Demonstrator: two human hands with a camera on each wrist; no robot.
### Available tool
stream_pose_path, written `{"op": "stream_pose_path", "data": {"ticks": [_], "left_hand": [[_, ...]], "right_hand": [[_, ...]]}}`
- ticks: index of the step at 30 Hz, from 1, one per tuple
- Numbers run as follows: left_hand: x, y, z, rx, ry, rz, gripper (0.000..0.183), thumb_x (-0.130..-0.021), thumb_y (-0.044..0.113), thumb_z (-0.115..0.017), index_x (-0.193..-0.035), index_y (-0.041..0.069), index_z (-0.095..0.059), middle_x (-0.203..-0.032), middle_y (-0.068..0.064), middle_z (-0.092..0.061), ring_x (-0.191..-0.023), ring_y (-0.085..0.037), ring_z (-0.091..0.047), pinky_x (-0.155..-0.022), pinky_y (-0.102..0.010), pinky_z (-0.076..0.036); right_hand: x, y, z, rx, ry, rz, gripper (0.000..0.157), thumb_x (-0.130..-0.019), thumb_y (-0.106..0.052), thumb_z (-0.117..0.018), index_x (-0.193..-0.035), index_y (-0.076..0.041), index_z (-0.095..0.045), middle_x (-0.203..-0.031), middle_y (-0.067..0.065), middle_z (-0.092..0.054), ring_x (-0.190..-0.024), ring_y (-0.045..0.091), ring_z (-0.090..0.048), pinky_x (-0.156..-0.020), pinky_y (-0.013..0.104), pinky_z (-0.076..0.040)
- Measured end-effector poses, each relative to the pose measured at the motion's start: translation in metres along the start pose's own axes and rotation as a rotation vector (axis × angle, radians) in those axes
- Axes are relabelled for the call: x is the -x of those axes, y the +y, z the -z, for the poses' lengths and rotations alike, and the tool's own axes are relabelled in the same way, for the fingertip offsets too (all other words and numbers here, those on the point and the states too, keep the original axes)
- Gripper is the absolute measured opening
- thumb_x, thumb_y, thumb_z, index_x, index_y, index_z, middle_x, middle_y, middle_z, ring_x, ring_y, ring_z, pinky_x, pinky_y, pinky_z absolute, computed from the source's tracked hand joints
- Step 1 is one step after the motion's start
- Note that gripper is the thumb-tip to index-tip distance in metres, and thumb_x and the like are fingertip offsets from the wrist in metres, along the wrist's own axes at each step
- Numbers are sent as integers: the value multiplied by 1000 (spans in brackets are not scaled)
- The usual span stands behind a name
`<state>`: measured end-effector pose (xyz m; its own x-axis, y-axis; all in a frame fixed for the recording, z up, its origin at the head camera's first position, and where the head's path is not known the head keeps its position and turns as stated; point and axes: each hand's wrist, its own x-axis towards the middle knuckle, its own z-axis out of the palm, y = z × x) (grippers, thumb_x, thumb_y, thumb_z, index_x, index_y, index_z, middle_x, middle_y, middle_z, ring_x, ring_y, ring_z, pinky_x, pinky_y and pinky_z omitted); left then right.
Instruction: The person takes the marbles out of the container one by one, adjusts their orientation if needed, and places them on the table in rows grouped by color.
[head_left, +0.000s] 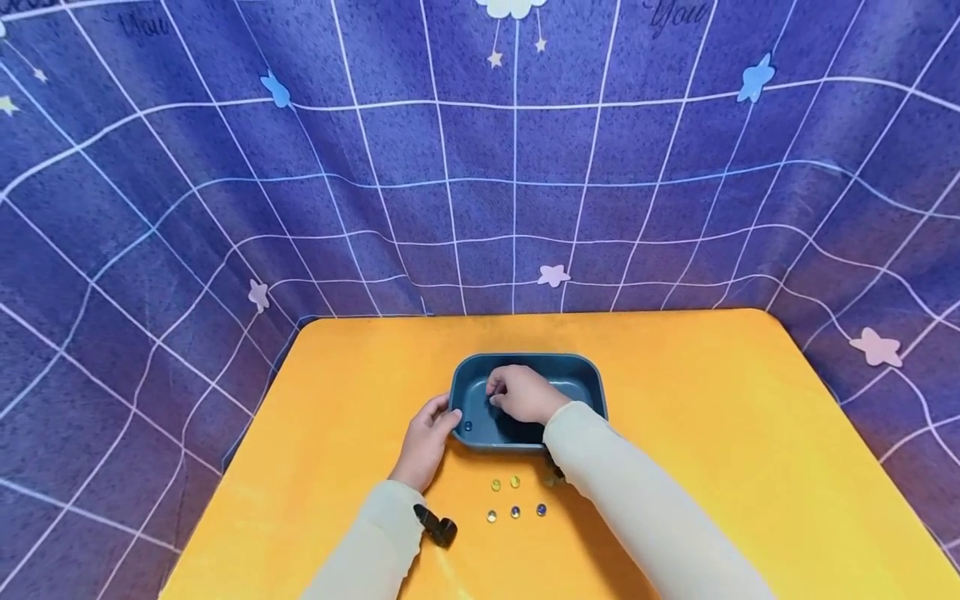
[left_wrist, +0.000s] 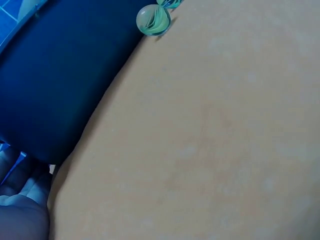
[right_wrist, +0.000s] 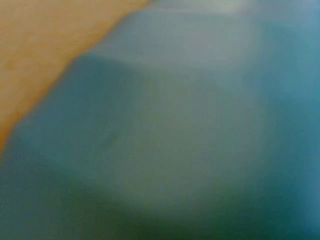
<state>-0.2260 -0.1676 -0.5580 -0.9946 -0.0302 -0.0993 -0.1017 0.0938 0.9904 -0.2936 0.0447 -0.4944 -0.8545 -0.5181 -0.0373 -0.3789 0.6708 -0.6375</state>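
A dark teal plastic tub (head_left: 525, 358) stands on the yellow table. My left hand (head_left: 426, 437) grips its left end, thumb over the rim and fingers along the outside. In the left wrist view, part of that hand (left_wrist: 22, 205) shows beside the tub wall (left_wrist: 70, 75). Inside the tub, my right hand (head_left: 525, 395) reaches down toward the left half with bent fingers and thumb close together; I cannot tell whether a marble is between them. One dark marble (head_left: 468, 426) lies in the tub's near left corner. The right wrist view shows only blurred tub wall (right_wrist: 165, 125).
In front of the tub lie two yellow marbles (head_left: 506, 483), with a row of a clear marble (head_left: 491, 516), a darker one (head_left: 515, 512) and a blue one (head_left: 542, 509) nearer me. A blue grid-patterned curtain (head_left: 480, 208) surrounds the table (head_left: 690, 400).
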Motion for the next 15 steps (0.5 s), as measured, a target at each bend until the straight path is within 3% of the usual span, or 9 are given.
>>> {"op": "stream_pose_path", "data": {"ticks": [8, 15], "left_hand": [[3, 0, 0, 2, -6, -12, 44, -102, 35, -65, -143, 19, -59, -144, 0, -59, -136, -18, -53, -115, -42, -40], [5, 0, 1, 13, -13, -15, 45, -102, 36, -66, -143, 18, -60, -143, 0, -60, -136, -18, -52, -116, -41, -40]], "right_hand": [[29, -12, 17, -100, 68, 41, 9, -99, -12, -69, -107, -10, -73, -96, -6, -67, -89, 14, -62, -84, 37, -55], [58, -10, 17, -148, 118, 62, 8, -100, -15, -70, -106, -12, -73, -91, -9, -63, -83, 13, -59, -78, 34, -53]]}}
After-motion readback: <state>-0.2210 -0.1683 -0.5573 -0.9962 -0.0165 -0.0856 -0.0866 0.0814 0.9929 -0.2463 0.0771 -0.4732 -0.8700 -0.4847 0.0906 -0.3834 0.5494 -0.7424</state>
